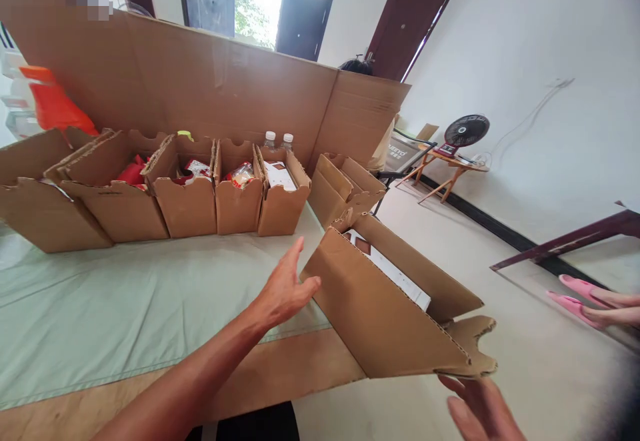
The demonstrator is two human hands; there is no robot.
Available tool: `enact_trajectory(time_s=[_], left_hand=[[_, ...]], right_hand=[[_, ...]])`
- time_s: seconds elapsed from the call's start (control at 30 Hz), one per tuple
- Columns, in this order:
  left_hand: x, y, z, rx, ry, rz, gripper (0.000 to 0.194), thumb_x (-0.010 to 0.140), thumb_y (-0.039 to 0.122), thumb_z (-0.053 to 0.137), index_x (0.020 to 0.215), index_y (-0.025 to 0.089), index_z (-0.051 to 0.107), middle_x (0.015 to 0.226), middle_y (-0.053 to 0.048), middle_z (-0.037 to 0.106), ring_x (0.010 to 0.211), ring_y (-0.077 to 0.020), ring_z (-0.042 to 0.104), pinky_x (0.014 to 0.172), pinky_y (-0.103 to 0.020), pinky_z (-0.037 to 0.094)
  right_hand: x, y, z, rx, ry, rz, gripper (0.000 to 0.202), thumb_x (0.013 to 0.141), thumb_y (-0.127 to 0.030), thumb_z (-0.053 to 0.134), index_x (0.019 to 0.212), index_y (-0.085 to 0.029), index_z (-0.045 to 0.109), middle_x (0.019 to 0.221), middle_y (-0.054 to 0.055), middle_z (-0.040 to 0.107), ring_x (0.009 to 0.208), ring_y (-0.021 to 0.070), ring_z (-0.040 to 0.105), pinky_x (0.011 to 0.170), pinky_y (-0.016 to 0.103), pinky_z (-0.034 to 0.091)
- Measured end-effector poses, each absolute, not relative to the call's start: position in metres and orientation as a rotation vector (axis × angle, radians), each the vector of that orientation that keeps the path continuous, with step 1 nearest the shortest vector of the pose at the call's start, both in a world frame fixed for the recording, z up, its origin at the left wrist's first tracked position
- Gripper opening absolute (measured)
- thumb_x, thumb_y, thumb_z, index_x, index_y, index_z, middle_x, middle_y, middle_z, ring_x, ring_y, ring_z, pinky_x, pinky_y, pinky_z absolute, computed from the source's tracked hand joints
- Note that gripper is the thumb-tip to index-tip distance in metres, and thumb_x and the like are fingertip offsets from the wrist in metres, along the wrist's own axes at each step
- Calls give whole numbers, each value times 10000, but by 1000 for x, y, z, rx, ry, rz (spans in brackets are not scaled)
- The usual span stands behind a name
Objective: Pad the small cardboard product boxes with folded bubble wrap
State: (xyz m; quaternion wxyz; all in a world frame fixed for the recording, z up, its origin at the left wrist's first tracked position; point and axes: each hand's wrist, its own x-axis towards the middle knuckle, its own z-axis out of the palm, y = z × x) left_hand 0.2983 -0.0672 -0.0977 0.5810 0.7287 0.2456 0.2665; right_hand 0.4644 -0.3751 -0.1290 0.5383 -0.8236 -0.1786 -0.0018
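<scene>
My left hand (287, 291) is open, thumb and fingers apart, beside the far left corner of a cardboard box (380, 314). A narrow gap shows between hand and box. This open-topped box stands askew at the right end of the table, with a white carton (393, 271) inside it. My right hand (483, 407) is just below the notched near end of the box, its thumb and a finger apart. The box hides some of its fingertips, so contact is unclear.
Several open cardboard bins (190, 211) line the table's back on a pale green cloth (165, 294), holding red packets and a white carton. Behind them rises a cardboard panel (225, 87). Another box (330, 194) stands at back right. A fan (465, 133) and a person's pink slippers (575, 304) are farther right.
</scene>
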Motion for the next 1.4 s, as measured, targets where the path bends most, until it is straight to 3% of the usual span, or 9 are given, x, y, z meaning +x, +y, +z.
enact_trajectory(time_s=[0.17, 0.33, 0.43, 0.67, 0.87, 1.07, 1.2, 1.33, 1.4], left_hand=[[306, -78, -98, 1621, 462, 620, 668, 755, 163, 582, 1421, 187, 535, 1400, -100, 656, 1191, -268, 669, 976, -410, 584], [215, -84, -120, 1453, 668, 858, 676, 844, 321, 618, 1488, 215, 444, 1515, -138, 552, 1157, -281, 698, 971, -437, 599], [170, -65, -120, 1400, 859, 1049, 671, 863, 386, 645, 1483, 223, 446, 1505, -132, 556, 1206, -291, 678, 1020, -445, 578], [135, -29, -143, 1434, 1071, 1134, 781, 874, 347, 615, 1582, 271, 295, 1664, -122, 350, 1543, -339, 327, 1151, -543, 464], [132, -42, -176, 1395, 1145, 1138, 713, 912, 336, 572, 1564, 246, 297, 1640, -165, 361, 1484, -349, 430, 1177, -572, 422], [132, -37, -165, 1321, 1188, 1146, 778, 901, 345, 618, 1598, 281, 280, 1631, -162, 373, 1465, -388, 442, 1131, -596, 451], [135, -33, -168, 1350, 1069, 1180, 793, 873, 327, 624, 1594, 289, 294, 1636, -140, 383, 1514, -374, 373, 1148, -594, 431], [139, -32, -173, 1313, 1057, 1208, 815, 847, 288, 601, 1597, 257, 282, 1638, -152, 383, 1524, -364, 362, 1157, -585, 425], [138, -34, -171, 1322, 1048, 1189, 855, 816, 256, 597, 1603, 236, 265, 1649, -154, 369, 1536, -354, 344, 1187, -579, 395]], right_hand=[[423, -314, -127, -1969, -522, -78, 620, 695, -656, 752, 1148, -239, 675, 1106, 125, 751, 1085, 393, 695, 925, 538, 564], [392, -233, -110, -1801, -815, 1, 406, 790, -548, 733, 1035, -224, 733, 1033, 123, 776, 1043, 354, 712, 941, 517, 574], [382, -174, -100, -1689, -1022, 153, 400, 813, -494, 722, 1110, -225, 717, 1070, 115, 764, 1075, 335, 700, 1000, 523, 550], [367, -106, -127, -1676, -1169, 505, 637, 851, -454, 650, 1439, -241, 528, 1342, 112, 680, 1182, 296, 665, 995, 489, 560], [366, -120, -165, -1787, -1076, 436, 601, 861, -515, 634, 1378, -210, 592, 1299, 147, 705, 1129, 311, 691, 967, 524, 567], [379, -128, -72, -1678, -1234, -185, 368, 976, -435, 594, 1276, -234, 664, 1336, 106, 697, 1238, 295, 645, 1071, 526, 493], [384, -96, 20, -1710, -1835, -359, 481, 1052, -513, 423, 1367, -210, 624, 1358, 107, 691, 1358, 312, 565, 1123, 543, 437], [380, -44, 53, -1975, -2388, -91, 666, 1026, -671, 310, 1104, -195, 768, 1008, 117, 797, 1019, 335, 731, 925, 522, 535], [384, -27, 48, -2023, -2488, 71, 656, 996, -715, 362, 1166, -225, 765, 977, 94, 805, 919, 312, 753, 813, 457, 563]])
